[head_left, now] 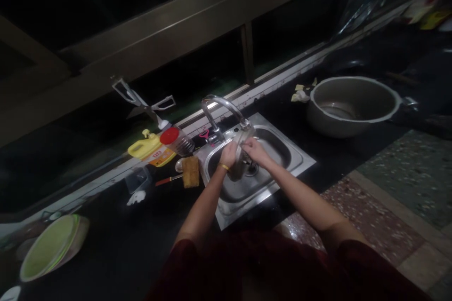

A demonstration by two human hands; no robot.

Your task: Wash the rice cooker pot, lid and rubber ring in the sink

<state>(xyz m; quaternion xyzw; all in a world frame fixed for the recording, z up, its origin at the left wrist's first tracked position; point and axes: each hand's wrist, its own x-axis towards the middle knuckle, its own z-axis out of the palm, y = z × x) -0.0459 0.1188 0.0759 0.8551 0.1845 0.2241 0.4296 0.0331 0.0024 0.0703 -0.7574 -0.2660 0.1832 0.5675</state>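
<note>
Over the steel sink (282, 176), both my hands meet under the curved tap (216, 106). My left hand (229, 154), with a yellow band at the wrist, is closed round a tall metal cup (239, 160) held upright in the basin. My right hand (254, 150) grips the cup's upper rim from the right, fingers curled. Whether water runs from the tap is too dim to tell.
A brown sponge (190, 172), a red-handled utensil (168, 179), a yellow bottle (148, 148) and a red-lidded jar (176, 140) lie left of the sink. A big grey pot (353, 103) stands at the right. Green plates (49, 247) are stacked at far left.
</note>
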